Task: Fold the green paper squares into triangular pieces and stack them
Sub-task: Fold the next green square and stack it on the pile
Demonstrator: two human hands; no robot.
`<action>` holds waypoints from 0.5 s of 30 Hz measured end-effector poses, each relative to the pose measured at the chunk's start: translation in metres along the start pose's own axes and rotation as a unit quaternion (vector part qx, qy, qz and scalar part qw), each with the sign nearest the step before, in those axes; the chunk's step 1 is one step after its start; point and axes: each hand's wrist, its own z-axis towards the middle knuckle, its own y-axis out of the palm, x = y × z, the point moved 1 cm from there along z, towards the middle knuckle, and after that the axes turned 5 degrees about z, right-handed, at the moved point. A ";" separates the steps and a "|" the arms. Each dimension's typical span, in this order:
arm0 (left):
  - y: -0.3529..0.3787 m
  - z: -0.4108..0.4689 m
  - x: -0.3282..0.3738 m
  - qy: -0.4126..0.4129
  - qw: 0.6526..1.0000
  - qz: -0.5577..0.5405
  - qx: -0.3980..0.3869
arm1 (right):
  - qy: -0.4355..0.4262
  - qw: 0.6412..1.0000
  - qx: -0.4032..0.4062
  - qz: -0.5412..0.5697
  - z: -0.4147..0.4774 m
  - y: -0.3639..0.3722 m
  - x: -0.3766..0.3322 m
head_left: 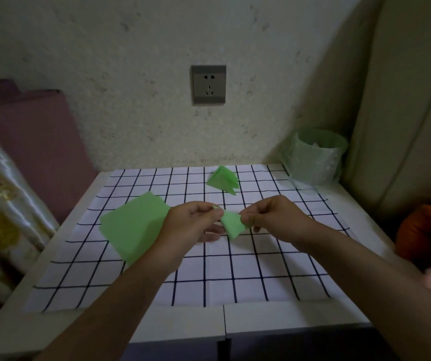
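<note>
Both grips are closed on the same piece [232, 224] of green paper: your left grip [193, 222] pinches its upper left corner between thumb and fingertips, and your right grip [269, 217] pinches its right edge the same way. You hold the piece between them, seemingly just off the checked cloth [235, 277] near the middle of the surface [183, 324]. It is already folded down small and roughly triangular, so you look to be in the last folds of this one, though your fingers hide which crease you are working. Toward the back of the cloth, well apart from your hands, lies a pile [223, 179] of finished triangles; they overlap loosely, and you cannot count them from this view. To your left, partly under your forearm, is the stack of flat squares [133, 225], with offset edges showing more than one sheet. Judged from that, you are in the early or middle part of the job: a few pieces are done, one is in hand, and several squares remain to be folded. The piece you hold has yet to join the pile at the back.
</note>
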 end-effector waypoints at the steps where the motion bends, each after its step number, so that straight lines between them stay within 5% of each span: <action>1: -0.001 0.001 -0.001 -0.011 1.000 -0.011 0.001 | 0.007 1.000 0.005 0.008 0.001 0.000 0.001; 11: -0.003 0.004 -0.001 -0.032 0.998 -0.003 0.056 | 0.012 1.000 0.016 0.002 0.003 0.005 0.002; 15: 0.001 0.003 -0.004 -0.019 0.998 0.045 0.043 | 0.011 0.995 -0.005 -0.097 0.003 0.007 0.004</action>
